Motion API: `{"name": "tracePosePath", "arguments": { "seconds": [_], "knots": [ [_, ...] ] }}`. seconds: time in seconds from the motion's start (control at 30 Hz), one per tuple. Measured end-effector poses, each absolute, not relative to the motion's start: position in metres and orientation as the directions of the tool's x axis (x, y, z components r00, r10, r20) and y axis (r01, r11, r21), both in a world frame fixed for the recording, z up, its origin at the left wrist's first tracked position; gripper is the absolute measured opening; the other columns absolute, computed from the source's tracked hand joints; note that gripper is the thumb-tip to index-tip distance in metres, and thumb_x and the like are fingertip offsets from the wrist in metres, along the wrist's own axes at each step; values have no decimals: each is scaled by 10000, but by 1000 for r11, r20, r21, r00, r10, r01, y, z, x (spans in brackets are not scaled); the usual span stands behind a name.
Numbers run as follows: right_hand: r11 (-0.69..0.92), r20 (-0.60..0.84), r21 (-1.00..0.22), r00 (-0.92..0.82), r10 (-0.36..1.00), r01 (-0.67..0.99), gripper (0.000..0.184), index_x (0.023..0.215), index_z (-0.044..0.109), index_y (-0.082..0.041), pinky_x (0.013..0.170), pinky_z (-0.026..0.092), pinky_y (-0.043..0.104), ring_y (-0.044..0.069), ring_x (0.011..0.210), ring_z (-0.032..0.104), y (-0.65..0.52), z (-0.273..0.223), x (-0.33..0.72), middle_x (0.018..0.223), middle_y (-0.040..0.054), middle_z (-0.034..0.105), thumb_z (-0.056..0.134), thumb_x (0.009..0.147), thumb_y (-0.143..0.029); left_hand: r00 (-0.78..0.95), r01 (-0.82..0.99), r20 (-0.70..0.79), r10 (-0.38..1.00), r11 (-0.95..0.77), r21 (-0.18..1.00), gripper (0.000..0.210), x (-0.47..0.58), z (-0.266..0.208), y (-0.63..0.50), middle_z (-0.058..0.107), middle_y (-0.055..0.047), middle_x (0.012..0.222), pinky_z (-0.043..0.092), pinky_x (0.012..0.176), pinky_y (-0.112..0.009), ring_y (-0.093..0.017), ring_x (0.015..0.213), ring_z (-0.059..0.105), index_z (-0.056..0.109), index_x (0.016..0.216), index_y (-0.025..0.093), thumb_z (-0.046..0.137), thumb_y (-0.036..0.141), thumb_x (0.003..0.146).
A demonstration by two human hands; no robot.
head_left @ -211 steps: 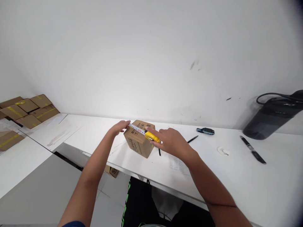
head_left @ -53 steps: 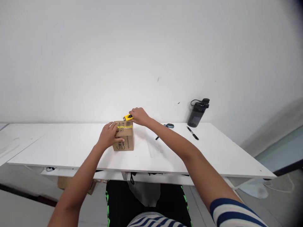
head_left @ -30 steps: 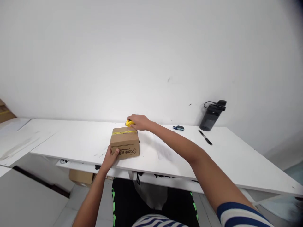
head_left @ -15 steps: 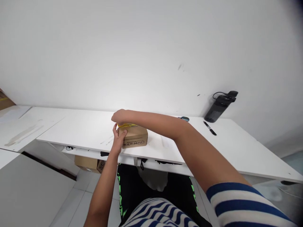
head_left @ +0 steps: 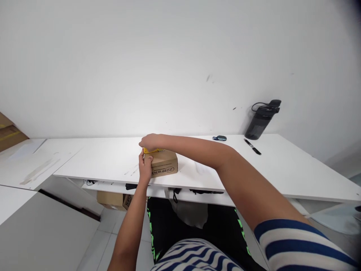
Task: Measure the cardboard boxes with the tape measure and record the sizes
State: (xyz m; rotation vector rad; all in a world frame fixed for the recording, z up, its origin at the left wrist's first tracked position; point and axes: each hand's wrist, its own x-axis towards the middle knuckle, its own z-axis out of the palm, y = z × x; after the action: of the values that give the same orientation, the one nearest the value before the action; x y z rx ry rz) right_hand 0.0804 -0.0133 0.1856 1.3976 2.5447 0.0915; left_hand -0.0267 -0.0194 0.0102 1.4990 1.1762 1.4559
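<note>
Box (head_left: pixel 165 158) likely light, stiff; hold ends. Fingers: left hand (head_left: pixel 145 167) gripping box, right hand (head_left: pixel 153 142) gripping tape measure (head_left: pixel 150 150) over box.

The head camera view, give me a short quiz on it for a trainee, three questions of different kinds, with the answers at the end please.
1. True or false: the left hand is touching the cardboard box.
2. Fill in the missing colour: the tape measure at the right hand is ____.
3. Which of these lies nearest the bottle?
A. The cardboard box
B. The pen
C. The tape measure

Key: 1. True. 2. Yellow. 3. B.
</note>
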Motion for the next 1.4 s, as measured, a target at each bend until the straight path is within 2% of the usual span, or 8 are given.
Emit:
{"name": "tracePosePath", "arguments": {
  "seconds": [0.3, 0.47, 0.67, 0.77, 0.9, 1.2, 1.3, 1.4],
  "knots": [
    [548, -166, 114, -528, 833, 828, 287, 1047, 721, -171, 750, 494, 381, 277, 891, 675, -19, 185, 95, 1069, 133, 718, 696, 764, -129, -89, 118, 340, 936, -329, 937, 563, -30, 14, -25, 529, -122, 1468, 404, 1133, -411, -274, 1342, 510, 486, 1410, 192, 574, 328, 871],
    [504, -103, 55, -498, 861, 862, 276, 919, 737, -197, 751, 473, 380, 287, 910, 674, -4, 165, 137, 1026, 128, 722, 734, 670, -76, -26, 311, 348, 937, -323, 894, 537, -38, 18, -26, 554, -130, 1447, 399, 1132, -456, -284, 1333, 522, 493, 1412, 201, 560, 359, 904],
    [442, 15, -107, -443, 896, 891, 232, 785, 713, -229, 723, 468, 371, 274, 879, 679, -7, 151, 200, 892, 93, 719, 755, 626, -64, 184, 767, 453, 872, -416, 489, 457, -58, 53, -29, 604, -145, 1407, 176, 1200, -624, -382, 1345, 484, 617, 1274, 235, 602, 475, 886],
    [441, 5, -75, -442, 897, 894, 251, 780, 712, -225, 726, 465, 380, 284, 888, 681, -17, 149, 215, 902, 98, 716, 735, 626, -28, 366, 821, 431, 825, -504, 269, 372, -64, 76, -22, 665, -116, 1320, -51, 1205, -646, -380, 1295, 526, 673, 1117, 269, 636, 528, 852],
    [428, -9, -5, -428, 904, 904, 284, 872, 726, -220, 715, 461, 369, 285, 910, 677, -28, 145, 224, 976, 111, 712, 710, 666, -26, 520, 795, 365, 772, -594, 124, 341, -64, 94, -12, 702, -120, 1238, -52, 1215, -613, -370, 1242, 574, 685, 1004, 259, 612, 553, 849],
    [462, 101, -132, -452, 886, 877, 512, 1312, 604, -258, 733, 447, 335, 288, 1057, 656, -39, 146, 246, 1227, 106, 687, 682, 809, -198, 437, 852, 357, 825, -507, 129, 474, -57, 80, -15, 721, -170, 1171, 291, 1148, -557, -378, 1140, 646, 624, 1178, 209, 480, 567, 903],
    [438, 124, -224, -420, 899, 871, 604, 1429, 478, -259, 732, 434, 314, 273, 1081, 643, -39, 147, 253, 1285, 95, 671, 643, 848, -237, 318, 885, 304, 898, -396, 244, 575, -53, 66, -17, 732, -180, 1112, 432, 1025, -535, -389, 1081, 672, 543, 1316, 172, 450, 579, 919],
    [451, 183, -257, -415, 891, 855, 556, 1412, 481, -255, 769, 431, 312, 264, 1099, 633, -35, 144, 251, 1310, 85, 661, 604, 871, -228, 257, 791, 367, 894, -413, 451, 610, -41, 48, -17, 610, -215, 1359, 405, 1086, -532, -389, 1285, 565, 488, 1366, 149, 485, 559, 915]
  ]
}}
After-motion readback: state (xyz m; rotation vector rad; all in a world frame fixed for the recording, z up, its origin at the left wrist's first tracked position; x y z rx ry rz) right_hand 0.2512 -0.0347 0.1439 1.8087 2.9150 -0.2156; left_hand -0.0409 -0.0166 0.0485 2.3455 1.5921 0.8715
